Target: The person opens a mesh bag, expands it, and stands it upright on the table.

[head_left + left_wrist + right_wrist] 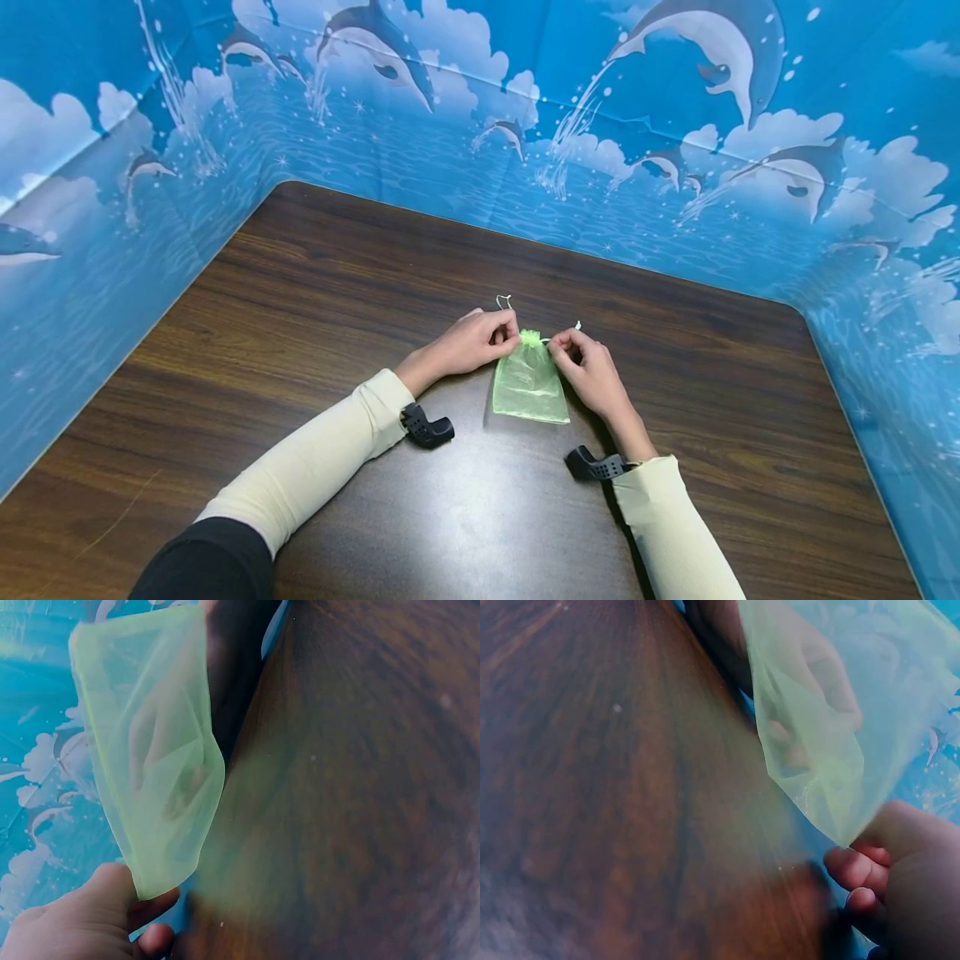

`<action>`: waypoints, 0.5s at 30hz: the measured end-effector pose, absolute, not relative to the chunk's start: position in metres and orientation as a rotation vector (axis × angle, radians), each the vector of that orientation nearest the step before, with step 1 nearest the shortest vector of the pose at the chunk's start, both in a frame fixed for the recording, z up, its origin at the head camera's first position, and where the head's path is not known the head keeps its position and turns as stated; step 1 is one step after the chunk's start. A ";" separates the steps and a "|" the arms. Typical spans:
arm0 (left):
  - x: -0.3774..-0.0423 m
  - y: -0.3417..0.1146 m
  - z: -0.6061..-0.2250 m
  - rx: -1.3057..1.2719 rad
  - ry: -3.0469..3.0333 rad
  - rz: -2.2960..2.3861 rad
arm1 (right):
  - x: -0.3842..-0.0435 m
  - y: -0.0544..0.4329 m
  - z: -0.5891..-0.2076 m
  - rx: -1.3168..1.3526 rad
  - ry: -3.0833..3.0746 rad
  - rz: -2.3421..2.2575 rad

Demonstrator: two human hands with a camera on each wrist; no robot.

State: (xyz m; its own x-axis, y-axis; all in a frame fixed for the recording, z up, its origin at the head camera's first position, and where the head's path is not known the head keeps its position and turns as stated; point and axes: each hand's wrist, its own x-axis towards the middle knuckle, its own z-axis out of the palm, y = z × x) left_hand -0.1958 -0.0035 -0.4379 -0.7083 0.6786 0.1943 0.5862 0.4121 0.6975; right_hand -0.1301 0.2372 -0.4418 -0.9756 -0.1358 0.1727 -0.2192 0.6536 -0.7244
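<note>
A small sheer light-green organza drawstring pouch (531,387) sits between the two hands over the table, its neck gathered into a ruffle. My left hand (483,340) pinches at the left side of the neck, and a pale drawstring loop (504,301) sticks out beyond its fingers. On the other side, my right hand (588,371) pinches the drawstring (546,340), whose end pokes out past the fingertips. In the left wrist view the pouch (154,757) narrows down to the left hand (86,919). Through the fabric (907,690) in the right wrist view, the left hand shows faintly.
The dark wood-grain table (337,267) has a rounded far edge. Behind it and along both sides hangs a blue cloth backdrop (420,158) printed with dolphins and clouds. Black wrist cameras (427,427) are strapped over the cream sleeves (315,458).
</note>
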 end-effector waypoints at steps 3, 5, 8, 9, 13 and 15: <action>-0.196 -0.003 -0.439 1.136 2.535 1.187 | -0.130 0.238 -0.443 0.282 -2.772 1.248; -0.196 -0.003 -0.439 1.133 2.537 1.192 | -0.130 0.238 -0.443 0.283 -2.784 1.247; -0.196 -0.003 -0.440 1.134 2.536 1.202 | -0.130 0.239 -0.442 0.310 -2.799 1.231; -0.196 -0.003 -0.440 1.135 2.537 1.205 | -0.130 0.238 -0.442 0.326 -2.802 1.221; -0.196 -0.003 -0.440 1.153 2.549 1.189 | -0.131 0.238 -0.442 0.379 -2.789 1.185; -0.195 -0.003 -0.439 1.169 2.561 1.172 | -0.131 0.238 -0.442 0.386 -2.780 1.179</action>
